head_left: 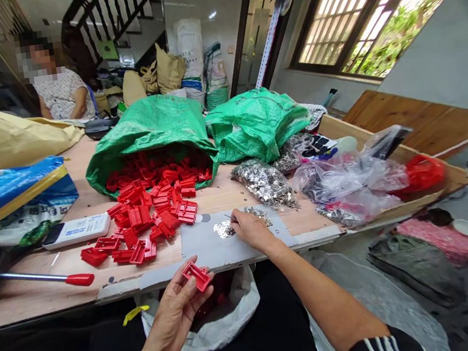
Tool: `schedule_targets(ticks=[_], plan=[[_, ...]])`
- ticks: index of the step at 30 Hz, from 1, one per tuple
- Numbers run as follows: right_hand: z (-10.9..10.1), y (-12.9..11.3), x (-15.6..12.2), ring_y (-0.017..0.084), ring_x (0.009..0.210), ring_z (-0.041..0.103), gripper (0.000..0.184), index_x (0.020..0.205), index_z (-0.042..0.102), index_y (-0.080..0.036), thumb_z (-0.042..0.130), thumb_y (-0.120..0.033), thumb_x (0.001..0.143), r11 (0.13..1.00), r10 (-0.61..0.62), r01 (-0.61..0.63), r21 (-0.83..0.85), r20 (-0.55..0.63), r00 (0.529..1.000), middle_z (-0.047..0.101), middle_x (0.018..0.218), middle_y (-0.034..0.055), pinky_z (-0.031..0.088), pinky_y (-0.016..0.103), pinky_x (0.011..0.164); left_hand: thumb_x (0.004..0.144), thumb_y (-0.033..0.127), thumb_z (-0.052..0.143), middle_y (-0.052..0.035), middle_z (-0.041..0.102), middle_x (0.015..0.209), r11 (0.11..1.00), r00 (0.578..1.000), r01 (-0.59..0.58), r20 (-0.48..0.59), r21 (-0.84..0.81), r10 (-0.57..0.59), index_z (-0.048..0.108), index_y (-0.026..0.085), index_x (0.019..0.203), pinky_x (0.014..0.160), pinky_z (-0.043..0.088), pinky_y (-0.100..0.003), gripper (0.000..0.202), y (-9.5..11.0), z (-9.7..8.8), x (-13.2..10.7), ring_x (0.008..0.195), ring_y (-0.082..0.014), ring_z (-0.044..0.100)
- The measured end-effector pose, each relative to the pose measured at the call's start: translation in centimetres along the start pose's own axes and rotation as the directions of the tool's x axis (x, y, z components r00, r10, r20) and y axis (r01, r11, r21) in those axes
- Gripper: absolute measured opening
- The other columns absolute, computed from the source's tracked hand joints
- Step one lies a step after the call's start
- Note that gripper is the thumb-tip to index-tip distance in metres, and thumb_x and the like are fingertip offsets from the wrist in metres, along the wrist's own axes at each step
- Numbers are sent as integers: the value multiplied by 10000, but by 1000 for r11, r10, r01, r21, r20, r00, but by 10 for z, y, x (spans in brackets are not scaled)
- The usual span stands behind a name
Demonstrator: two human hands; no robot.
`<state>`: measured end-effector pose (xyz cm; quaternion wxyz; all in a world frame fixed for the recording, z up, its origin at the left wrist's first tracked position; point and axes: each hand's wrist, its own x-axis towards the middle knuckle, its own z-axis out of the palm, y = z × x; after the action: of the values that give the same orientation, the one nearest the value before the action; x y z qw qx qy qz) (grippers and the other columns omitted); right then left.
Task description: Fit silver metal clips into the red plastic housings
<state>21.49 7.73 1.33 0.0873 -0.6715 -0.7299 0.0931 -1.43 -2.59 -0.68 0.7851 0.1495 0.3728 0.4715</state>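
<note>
My left hand (177, 302) grips a small red plastic housing (196, 276) between thumb and fingers, its hollow side turned up, just off the table's front edge. Over the grey mat (203, 249), my right hand (250, 228) has its fingertips pinched together beside a pile of small shiny metal pieces (224, 230). Whatever is in that pinch is too small to make out. A second pile of metal pieces (259, 215) lies just behind the right hand. To the left, loose red housings (138, 218) spill from a green woven sack (152, 123).
Below the table edge, an open white sack (233, 326) sits at my lap. A clear bag of metal parts (265, 182) and a wooden tray (412, 205) of plastic bags lie right. A red-handled tool (78, 280) and a white box (78, 230) lie left. A person (61, 92) sits behind.
</note>
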Motion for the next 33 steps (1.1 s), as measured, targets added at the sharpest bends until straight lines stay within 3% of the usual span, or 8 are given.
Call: schedule_targets(ticks=[5, 11, 13, 15, 17, 20, 29, 33], plan=[[-2, 1, -1, 168, 822, 586, 115, 936, 573, -210, 485, -204, 861, 991, -63, 66, 119, -28, 998, 669, 915, 38, 347, 247, 680, 772, 205, 690, -83, 693, 1058, 997, 996, -80, 44, 3, 80, 505, 215, 1246, 845, 557, -325, 509, 5, 6, 5, 969, -217, 678], [-4, -8, -11, 154, 746, 567, 101, 842, 563, -201, 462, -210, 847, 945, -75, 97, 311, -81, 994, 641, 818, 25, 367, 255, 675, 662, 200, 771, -19, 729, 908, 926, 938, -345, 33, 154, 344, 581, 208, 1073, 777, 552, -267, 453, 7, 12, 10, 830, -147, 689], [-3, -18, -20, 134, 642, 547, 88, 809, 549, -201, 481, -253, 829, 837, -62, 89, 539, -67, 996, 607, 741, -2, 379, 248, 626, 617, 179, 795, -9, 736, 874, 866, 900, -426, 26, 262, 435, 593, 202, 1002, 751, 540, -232, 436, 5, 12, 10, 778, -124, 683], [0, -32, -29, 110, 547, 500, 113, 780, 539, -198, 510, -304, 808, 647, -80, 63, 760, -14, 997, 553, 660, -31, 377, 236, 567, 599, 177, 802, -12, 735, 890, 797, 860, -484, 26, 361, 510, 597, 196, 952, 759, 533, -232, 408, 2, 12, 10, 798, -130, 680], [4, -46, -39, 97, 514, 455, 155, 776, 538, -194, 532, -347, 802, 501, -127, 37, 865, 31, 991, 504, 610, -48, 361, 226, 531, 608, 193, 796, -20, 729, 921, 730, 824, -521, 38, 442, 565, 599, 196, 934, 783, 527, -252, 381, -1, 11, 10, 836, -147, 675], [11, -63, -50, 90, 531, 411, 192, 769, 533, -192, 555, -379, 810, 416, -160, 51, 908, 18, 987, 481, 628, -48, 344, 222, 523, 624, 210, 787, -22, 717, 935, 649, 784, -557, 71, 518, 617, 597, 202, 936, 814, 517, -275, 366, -5, 11, 11, 853, -160, 668], [13, -68, -59, 107, 595, 438, 161, 788, 537, -202, 556, -356, 830, 592, -154, 134, 795, -51, 987, 533, 693, -29, 358, 228, 563, 646, 243, 777, -35, 709, 988, 584, 747, -560, 53, 588, 663, 634, 229, 963, 872, 502, -316, 348, -2, 12, 5, 906, -209, 662], [6, -71, -64, 117, 673, 492, 90, 830, 544, -201, 551, -290, 820, 668, -166, 170, 725, -78, 983, 575, 762, -19, 377, 228, 626, 661, 255, 764, -32, 709, 997, 475, 725, -552, 113, 685, 680, 673, 261, 991, 853, 494, -296, 342, 1, 10, 1, 883, -209, 661]])
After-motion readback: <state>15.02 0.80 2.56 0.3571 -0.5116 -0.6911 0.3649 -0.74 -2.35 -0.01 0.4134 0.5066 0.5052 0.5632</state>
